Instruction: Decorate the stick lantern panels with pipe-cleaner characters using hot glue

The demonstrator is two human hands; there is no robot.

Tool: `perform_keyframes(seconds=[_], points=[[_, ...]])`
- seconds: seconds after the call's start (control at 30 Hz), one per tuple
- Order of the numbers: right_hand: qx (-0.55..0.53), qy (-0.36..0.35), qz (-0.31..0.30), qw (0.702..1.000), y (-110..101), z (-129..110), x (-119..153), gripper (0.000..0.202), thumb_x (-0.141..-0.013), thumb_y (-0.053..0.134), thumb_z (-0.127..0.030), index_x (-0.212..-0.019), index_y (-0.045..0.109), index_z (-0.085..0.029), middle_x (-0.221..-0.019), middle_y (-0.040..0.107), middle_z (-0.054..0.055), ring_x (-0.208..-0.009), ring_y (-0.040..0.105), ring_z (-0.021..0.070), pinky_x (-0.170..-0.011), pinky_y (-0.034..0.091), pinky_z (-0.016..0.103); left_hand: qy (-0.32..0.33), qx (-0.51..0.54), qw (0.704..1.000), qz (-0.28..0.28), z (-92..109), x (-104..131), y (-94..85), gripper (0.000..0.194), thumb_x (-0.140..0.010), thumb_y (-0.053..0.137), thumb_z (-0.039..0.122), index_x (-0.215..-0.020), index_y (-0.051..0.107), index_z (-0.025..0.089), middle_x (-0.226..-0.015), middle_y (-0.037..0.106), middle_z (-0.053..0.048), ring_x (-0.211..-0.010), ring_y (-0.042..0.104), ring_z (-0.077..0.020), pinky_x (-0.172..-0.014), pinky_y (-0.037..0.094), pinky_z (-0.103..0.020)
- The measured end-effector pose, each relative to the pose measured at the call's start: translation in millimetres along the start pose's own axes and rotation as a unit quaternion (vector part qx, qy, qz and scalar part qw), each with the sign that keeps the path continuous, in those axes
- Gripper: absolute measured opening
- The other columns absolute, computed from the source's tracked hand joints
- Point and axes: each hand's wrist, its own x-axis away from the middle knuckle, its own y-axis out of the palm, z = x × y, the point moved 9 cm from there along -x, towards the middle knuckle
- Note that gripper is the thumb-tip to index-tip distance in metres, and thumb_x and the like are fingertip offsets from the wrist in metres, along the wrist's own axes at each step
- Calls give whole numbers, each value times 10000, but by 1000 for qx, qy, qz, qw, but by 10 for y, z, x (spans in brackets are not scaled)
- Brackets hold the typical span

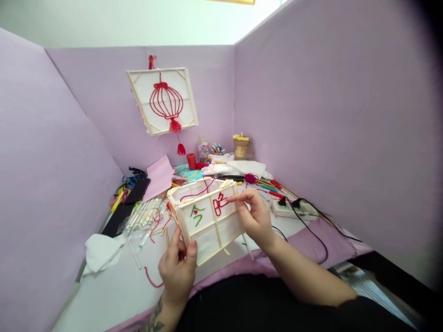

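White crumpled cloth (102, 251) sits at the left edge of the white work surface (104, 293). Next right, clear plastic packs of pale sticks (145, 216), with a flat pink paper sheet (159, 176) behind them toward the back-left corner. Above the back edge hangs a white panel framed in pale wood (166, 100), bearing a red lantern outline with tassel. Left hand (178, 265): grasping the lower left corner of a box-shaped frame of pale sticks with white panels (207, 244), thumb on the front face. Box is tilted, held up near the surface's front edge. Its upper left pane carries bent green strokes (197, 215), upper right pane bent red strokes (220, 204). Right hand (254, 216): index fingertip at the right end of the red strokes, other fingers curled; can't tell if it's pinching anything. Far right, white power strip (294, 210) with black plugs, near the right edge.
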Motion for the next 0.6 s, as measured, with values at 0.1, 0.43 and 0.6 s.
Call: perform_keyframes(seconds=[0.1, 0.43, 0.6], points=[[13, -1, -4, 1000, 22, 8, -10, 133, -903, 501, -142, -936, 593, -234, -915, 656, 42, -887, 616, 206, -807, 481, 383, 2, 3, 1000, -1, -13, 13, 10, 416, -913, 543, 351, -1231, 607, 92, -521, 522, 77, -419, 515, -61, -496, 442, -158], [-29, 90, 1, 995, 16, 179, -20, 78, -912, 509, -190, -937, 567, -235, -939, 683, 47, -900, 637, 207, -836, 473, 388, 12, 1, 1000, 6, -21, 32, 5, 432, -915, 556, 353, -1262, 584, 98, -521, 515, 89, -418, 515, -54, -496, 440, -149], [-85, 79, 54, 992, -95, 168, 13, 88, -931, 493, -188, -977, 548, -240, -941, 678, 41, -878, 633, 193, -827, 479, 384, 19, -3, 1000, 8, 26, 2, -1, 418, -921, 550, 346, -1258, 586, 101, -528, 513, 89, -421, 507, -49, -501, 441, -142]])
